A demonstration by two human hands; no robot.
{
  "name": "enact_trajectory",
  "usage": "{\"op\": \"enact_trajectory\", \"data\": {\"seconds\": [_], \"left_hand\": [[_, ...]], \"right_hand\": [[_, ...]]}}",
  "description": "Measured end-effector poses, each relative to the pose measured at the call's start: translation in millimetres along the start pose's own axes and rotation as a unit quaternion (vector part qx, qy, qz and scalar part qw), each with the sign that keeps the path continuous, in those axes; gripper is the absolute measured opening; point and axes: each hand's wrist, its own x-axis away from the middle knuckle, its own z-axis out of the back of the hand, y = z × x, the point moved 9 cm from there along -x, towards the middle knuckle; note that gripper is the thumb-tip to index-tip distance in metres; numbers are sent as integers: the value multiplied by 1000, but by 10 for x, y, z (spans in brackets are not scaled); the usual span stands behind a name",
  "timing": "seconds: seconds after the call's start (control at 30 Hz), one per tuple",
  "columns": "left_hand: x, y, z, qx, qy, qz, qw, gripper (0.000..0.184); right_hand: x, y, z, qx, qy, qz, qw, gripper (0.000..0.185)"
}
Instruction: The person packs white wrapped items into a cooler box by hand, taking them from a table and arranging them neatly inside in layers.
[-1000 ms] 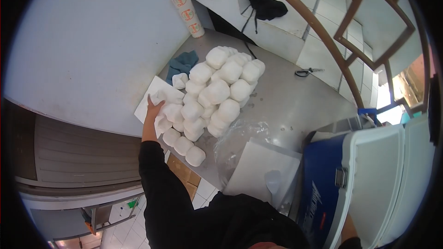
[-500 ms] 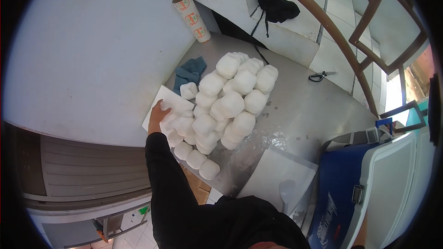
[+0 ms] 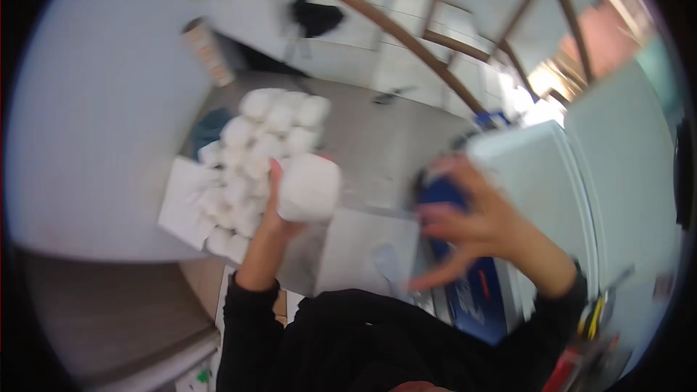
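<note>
we see the left hand [image 3: 272, 223] with its fingers clamped around a white rounded block [image 3: 311, 187], held up in front of the white pile [image 3: 279, 112] on the worktop [image 3: 356, 131]. the block lies left of the right hand [image 3: 475, 221], well apart from its spread, empty fingers beside the blue cooler [image 3: 475, 312]; we cannot tell its long axis. the cooler's pale lettering and the orange print on the tube [image 3: 209, 52] are too blurred for us to read.
</note>
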Motion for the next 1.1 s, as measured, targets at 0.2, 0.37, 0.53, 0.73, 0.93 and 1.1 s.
{"op": "enact_trajectory", "data": {"seconds": [0.2,0.37,0.53,0.73,0.93,1.1], "left_hand": [[167,-1150,-1029,-403,-15,-112,908,69],[1303,-445,1270,-835,321,-47,446,62],[2996,-572,3229,-700,535,178,438,67],[2941,-915,2921,-588,591,12,552,76],[2808,-668,3240,-614,586,-11,529,88],[2542,-598,2517,-742,622,174,178,84]], "right_hand": [[499,-206,543,0,-100,46,994,43],[2046,814,1148,24,-125,-483,866,55],[3912,-99,-635,-205,-476,-431,739,71],[4258,-648,-988,-126,-423,-168,882,85],[4104,-388,-964,-72,-302,-106,945,105],[3769,-151,-975,-96,-412,-125,897,104]]}}
